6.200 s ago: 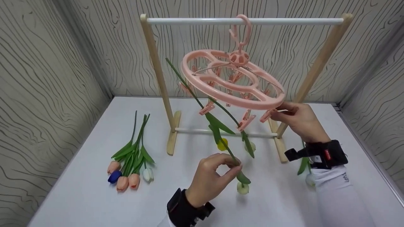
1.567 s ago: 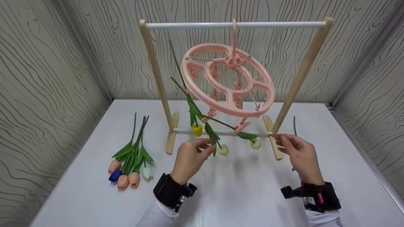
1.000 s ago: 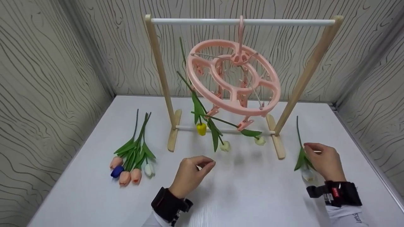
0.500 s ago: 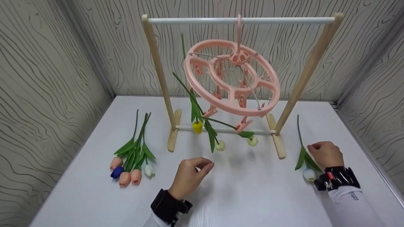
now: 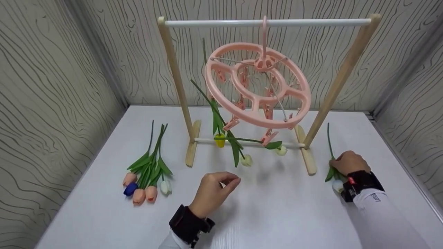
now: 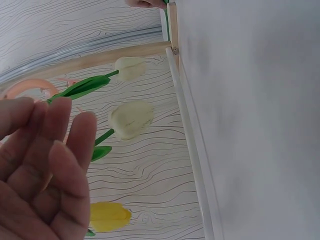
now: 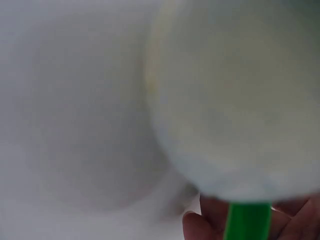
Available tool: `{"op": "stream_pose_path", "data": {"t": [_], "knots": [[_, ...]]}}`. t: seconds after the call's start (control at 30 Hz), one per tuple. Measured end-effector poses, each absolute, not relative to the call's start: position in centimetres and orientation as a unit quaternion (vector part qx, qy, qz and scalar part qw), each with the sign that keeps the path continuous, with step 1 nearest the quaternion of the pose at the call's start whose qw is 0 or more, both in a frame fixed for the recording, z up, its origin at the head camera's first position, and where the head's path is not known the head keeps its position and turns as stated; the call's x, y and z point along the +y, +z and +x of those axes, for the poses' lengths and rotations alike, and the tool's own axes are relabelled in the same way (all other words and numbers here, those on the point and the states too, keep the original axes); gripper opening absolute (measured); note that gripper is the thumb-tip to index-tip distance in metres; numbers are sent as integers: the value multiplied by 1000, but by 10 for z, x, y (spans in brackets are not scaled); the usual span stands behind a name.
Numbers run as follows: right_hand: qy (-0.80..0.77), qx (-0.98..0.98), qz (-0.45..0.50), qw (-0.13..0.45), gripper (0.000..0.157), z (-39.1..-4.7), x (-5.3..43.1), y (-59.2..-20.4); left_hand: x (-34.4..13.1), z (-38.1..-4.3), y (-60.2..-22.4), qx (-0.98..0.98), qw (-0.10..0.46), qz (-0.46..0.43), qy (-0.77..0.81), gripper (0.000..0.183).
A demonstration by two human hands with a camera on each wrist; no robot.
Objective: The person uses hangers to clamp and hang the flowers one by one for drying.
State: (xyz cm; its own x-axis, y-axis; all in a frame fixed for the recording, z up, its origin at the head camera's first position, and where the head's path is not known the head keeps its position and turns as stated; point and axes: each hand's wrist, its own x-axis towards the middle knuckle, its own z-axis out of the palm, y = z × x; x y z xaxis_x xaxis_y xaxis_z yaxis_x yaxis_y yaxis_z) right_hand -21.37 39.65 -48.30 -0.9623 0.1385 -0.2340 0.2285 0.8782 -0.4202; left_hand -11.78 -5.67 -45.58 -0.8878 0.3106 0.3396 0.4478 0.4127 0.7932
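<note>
In the head view my right hand (image 5: pixel 351 162) pinches the green stem of a white tulip (image 5: pixel 337 186) at the table's right side. The right wrist view shows its white bloom (image 7: pixel 240 100) large and blurred, with fingertips (image 7: pixel 197 227) around the stem. My left hand (image 5: pixel 216 190) hovers over the table's middle, loosely curled, holding nothing. Above it a round pink clip hanger (image 5: pixel 256 119) hangs tilted from the rack's bar. Its clips hold a yellow tulip (image 5: pixel 219 140) and two white tulips, one lower (image 5: pixel 246 160) and one farther right (image 5: pixel 281 150).
Several loose tulips lie in a bunch at the left: peach ones (image 5: pixel 138 197), a blue one (image 5: pixel 130 189) and a white one (image 5: pixel 165 187). The rack has wooden legs (image 5: pixel 176 79) and a white top bar (image 5: pixel 214 23). Wood-patterned walls (image 5: pixel 62 114) enclose the table.
The clip near the right front now holds a white tulip, which my left hand let go. My right hand moved from the hanger to the tulip at right and took its stem.
</note>
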Motion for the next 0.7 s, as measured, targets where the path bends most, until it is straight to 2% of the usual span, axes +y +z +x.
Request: {"op": "stream_pose_path", "data": {"t": [0.1,0.2,0.4,0.7], "knots": [[-241,958,112,113,35,-215,398,-485,-53,-120,-450,-834,79,-241,-490,13],[-261,951,129,106,36,-213,401,-487,-48,-122,-443,-829,82,-256,-490,11],[-308,938,159,6,46,-202,399,-484,-34,-124,-431,-817,78,-280,-499,12],[-398,876,232,-143,45,-173,368,-468,-11,-125,-422,-799,93,-314,-505,12]]}}
